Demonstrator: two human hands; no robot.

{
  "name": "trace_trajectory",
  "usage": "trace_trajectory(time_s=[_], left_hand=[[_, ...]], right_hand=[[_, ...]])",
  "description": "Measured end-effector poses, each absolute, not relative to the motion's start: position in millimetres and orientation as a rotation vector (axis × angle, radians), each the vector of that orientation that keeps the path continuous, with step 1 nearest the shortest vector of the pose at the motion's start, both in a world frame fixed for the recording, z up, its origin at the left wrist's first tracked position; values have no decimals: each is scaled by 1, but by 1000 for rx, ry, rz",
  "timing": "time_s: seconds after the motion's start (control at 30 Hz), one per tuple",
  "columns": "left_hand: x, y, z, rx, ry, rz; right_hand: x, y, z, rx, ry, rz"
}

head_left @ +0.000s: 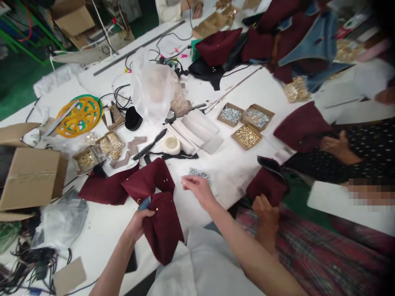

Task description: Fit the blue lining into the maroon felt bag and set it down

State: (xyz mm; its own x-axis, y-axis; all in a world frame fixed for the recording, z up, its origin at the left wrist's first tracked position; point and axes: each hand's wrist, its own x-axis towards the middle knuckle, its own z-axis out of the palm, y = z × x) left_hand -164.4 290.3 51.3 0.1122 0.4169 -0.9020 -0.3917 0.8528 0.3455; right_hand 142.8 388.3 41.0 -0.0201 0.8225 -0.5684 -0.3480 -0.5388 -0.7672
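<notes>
Cluttered white worktable (247,94) over green floor (18,82); left hand (140,222) pinched dark red fabric piece (163,230), right hand (197,189) hovered open.

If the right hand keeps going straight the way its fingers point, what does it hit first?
Probably the small pile of silver studs on the white table, just past the right hand; depth is hard to judge.

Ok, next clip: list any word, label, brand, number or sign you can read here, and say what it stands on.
None can be read.
Brown cardboard box at the table's left edge: bare faces and clear tape, no print visible.
Yellow plastic spool wheel: no lettering visible.
Three small cardboard trays of silver and gold studs: no labels visible.
Dark red fabric piece held by the left hand: plain, only small metal studs.
Right hand: touches no printed thing.
</notes>
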Motion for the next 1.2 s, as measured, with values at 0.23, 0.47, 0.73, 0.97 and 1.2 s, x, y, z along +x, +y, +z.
trace_trajectory(time_s=[0.23, 0.47, 0.73, 0.97, 1.2], left_hand=[[-182, 309, 97, 138, 1273, 656], [-174, 296, 107, 100, 1156, 702], [-159, 282, 107, 65, 1095, 705], [-153, 283, 125, 144, 1170, 756], [-138, 289, 152, 247, 1225, 756]], right_hand=[[87, 338, 72, -1270, -613, 1821], [94, 322, 98, -1227, -855, 1744], [91, 311, 105, -1266, -1102, 1459], [83, 301, 121, -1398, -1113, 1206], [83, 289, 133, -1421, -1193, 1059]])
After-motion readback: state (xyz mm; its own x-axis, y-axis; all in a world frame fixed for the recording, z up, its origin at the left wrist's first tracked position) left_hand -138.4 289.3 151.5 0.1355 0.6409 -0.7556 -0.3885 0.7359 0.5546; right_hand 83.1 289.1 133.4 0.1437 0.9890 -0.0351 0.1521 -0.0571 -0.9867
